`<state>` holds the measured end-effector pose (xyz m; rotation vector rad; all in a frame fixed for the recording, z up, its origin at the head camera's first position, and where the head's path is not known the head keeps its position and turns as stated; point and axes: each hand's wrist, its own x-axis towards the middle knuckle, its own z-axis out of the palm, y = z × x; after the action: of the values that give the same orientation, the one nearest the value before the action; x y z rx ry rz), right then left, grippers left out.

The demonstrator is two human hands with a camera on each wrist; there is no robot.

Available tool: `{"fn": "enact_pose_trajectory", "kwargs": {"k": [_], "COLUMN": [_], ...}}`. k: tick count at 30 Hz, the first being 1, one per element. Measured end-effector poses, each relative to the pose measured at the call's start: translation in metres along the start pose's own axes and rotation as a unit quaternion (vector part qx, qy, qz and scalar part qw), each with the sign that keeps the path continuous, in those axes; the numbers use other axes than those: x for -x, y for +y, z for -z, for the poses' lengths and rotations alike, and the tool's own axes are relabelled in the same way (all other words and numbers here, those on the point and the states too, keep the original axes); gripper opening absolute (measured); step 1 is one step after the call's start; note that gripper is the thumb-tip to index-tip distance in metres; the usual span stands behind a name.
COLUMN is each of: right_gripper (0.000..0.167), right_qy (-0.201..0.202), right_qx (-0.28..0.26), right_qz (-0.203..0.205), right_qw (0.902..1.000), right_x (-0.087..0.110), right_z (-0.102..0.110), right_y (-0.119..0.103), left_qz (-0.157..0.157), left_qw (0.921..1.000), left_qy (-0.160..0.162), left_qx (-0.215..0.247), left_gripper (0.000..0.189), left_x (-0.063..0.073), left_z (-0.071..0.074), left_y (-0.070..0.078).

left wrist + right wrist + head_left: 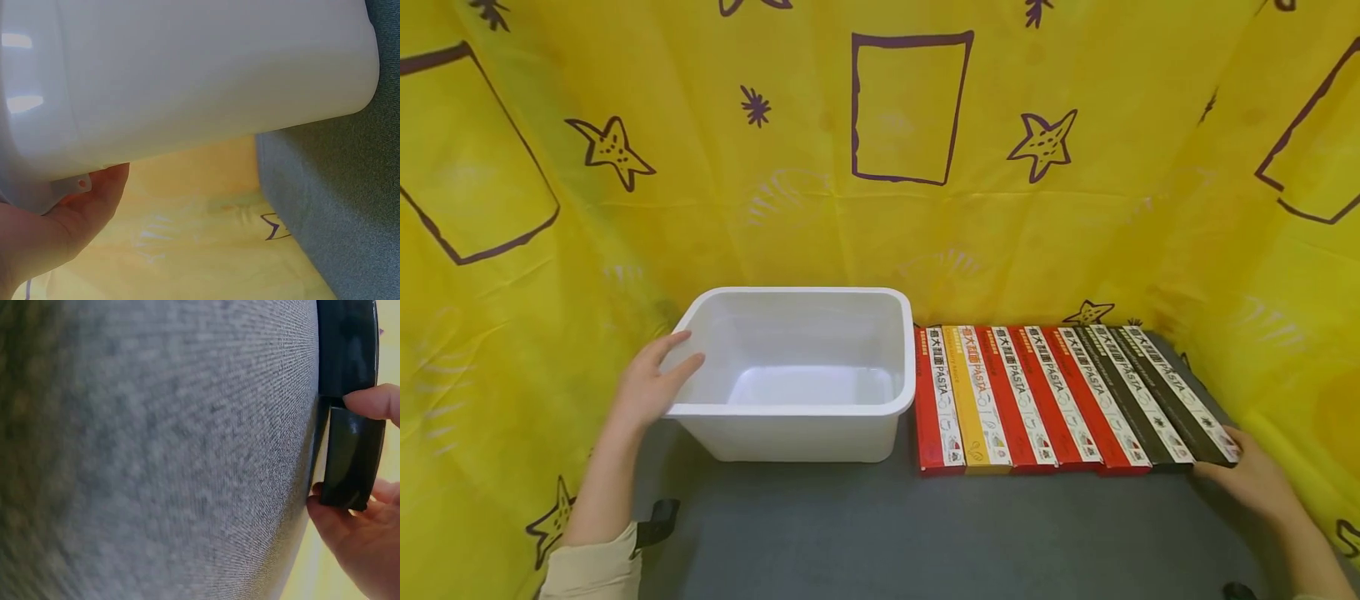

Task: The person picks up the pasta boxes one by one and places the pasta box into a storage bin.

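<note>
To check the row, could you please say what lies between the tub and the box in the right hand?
Rightward from the tub, the head view shows a red box, a yellow box, three more red boxes, then a black box.

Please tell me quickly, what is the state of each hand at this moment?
Left hand: holding the white plastic bin by its rim.
Right hand: holding the near end of the rightmost black pasta box.

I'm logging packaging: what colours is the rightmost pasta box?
The rightmost pasta box is mainly black and white, clearest in the head view.
</note>
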<state>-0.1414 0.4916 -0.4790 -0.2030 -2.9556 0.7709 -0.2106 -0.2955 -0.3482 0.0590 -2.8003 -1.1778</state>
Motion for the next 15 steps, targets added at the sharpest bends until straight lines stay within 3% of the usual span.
{"fn": "enact_pose_trajectory", "kwargs": {"k": [5, 8, 12, 15], "right_gripper": [0.087, 0.088, 0.082, 0.064], "right_qy": [0.010, 0.032, 0.084, 0.126], "right_qx": [-0.047, -0.100, -0.177, -0.283], "right_qz": [-0.051, -0.103, -0.165, -0.177], "right_qw": [0.9975, 0.9891, 0.9667, 0.9340], "right_x": [0.003, 0.003, 0.002, 0.001], "right_z": [0.005, 0.009, 0.011, 0.011], "right_y": [-0.005, -0.012, -0.021, -0.025], "left_qz": [0.002, 0.002, 0.001, 0.001], "left_qw": [1.0000, 0.9999, 0.9999, 0.9999], "left_qy": [0.000, 0.003, 0.005, 0.005], "left_qx": [0.006, 0.010, 0.014, 0.012], "left_gripper": [0.066, 0.065, 0.065, 0.066], "left_x": [0.000, 0.000, 0.000, -0.001], "left_z": [-0.001, -0.002, -0.001, -0.002], "left_y": [0.002, 0.001, 0.000, 0.000]}}
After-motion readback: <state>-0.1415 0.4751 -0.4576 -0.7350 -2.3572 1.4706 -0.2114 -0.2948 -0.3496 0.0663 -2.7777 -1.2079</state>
